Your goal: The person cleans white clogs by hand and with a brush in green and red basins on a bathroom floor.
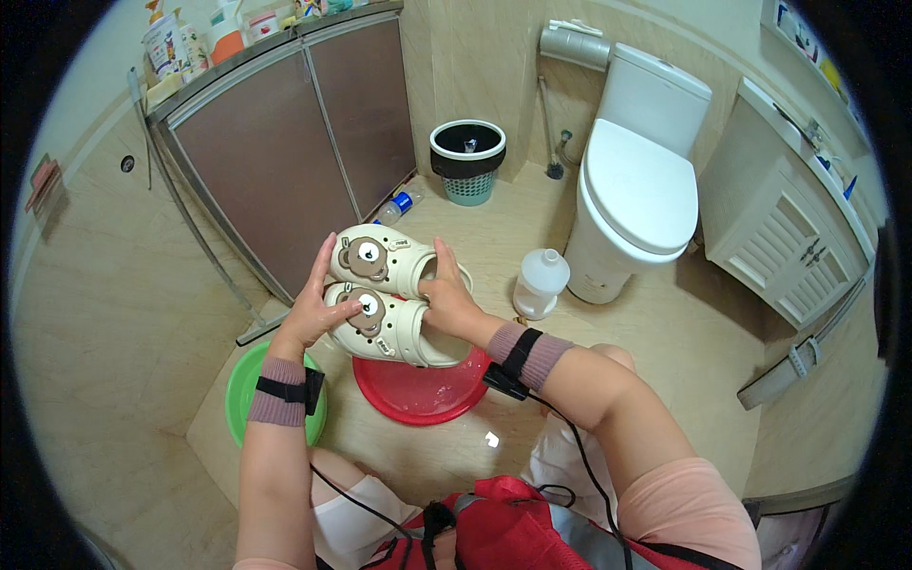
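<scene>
A pair of cream foam clogs (399, 335) with brown bear charms is held side by side, toes to the left, above a red plastic basin (420, 399) with wet suds or water in it. My left hand (317, 313) grips the toe ends, its thumb resting on the nearer clog's bear charm. At the heel end my right hand (452, 299) holds both clogs, with its fingers partly hidden in their openings. A green plastic basin (239, 392) stands on the floor beneath my left forearm, which hides part of it.
A translucent plastic bottle (543, 278) stands right of the clogs, before the white toilet (641, 185). Beyond are a lined waste bin (470, 182), a lying drink bottle (395, 208) and a toilet brush (553, 167). A floor squeegee (260, 331) leans at left. Black cables (581, 442) run from my wrists.
</scene>
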The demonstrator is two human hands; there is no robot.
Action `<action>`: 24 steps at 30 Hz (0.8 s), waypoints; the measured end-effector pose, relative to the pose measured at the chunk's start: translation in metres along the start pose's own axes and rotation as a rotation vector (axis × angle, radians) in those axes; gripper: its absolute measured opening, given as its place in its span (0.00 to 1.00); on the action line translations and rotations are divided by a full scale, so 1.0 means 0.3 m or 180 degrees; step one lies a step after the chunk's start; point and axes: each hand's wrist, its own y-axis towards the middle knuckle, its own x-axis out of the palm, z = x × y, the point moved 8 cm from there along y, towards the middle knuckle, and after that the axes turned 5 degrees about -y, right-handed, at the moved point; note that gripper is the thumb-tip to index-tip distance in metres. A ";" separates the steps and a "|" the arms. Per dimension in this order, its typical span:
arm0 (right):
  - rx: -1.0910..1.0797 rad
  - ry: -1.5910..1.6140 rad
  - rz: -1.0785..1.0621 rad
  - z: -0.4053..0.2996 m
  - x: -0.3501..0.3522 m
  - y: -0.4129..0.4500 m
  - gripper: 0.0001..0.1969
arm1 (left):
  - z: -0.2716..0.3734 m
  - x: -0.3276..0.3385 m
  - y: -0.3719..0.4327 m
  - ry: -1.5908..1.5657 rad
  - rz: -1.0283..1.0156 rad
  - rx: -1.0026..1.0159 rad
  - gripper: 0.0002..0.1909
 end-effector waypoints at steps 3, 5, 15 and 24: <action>0.0016 0.0024 0.0016 -0.005 -0.013 -0.001 0.10 | -0.009 -0.008 0.002 0.0521 -0.0116 -0.0072 0.56; 0.0007 -0.0068 -0.0085 0.007 0.015 0.006 0.10 | -0.001 -0.012 -0.002 0.0748 -0.0173 -0.0057 0.55; 0.0195 0.0131 -0.0103 0.003 0.022 0.012 0.17 | -0.006 -0.024 -0.023 0.0682 0.0132 0.0021 0.46; 0.0306 0.0323 -0.0567 0.036 0.054 0.024 0.21 | 0.007 -0.029 -0.042 0.1022 0.0365 0.0098 0.44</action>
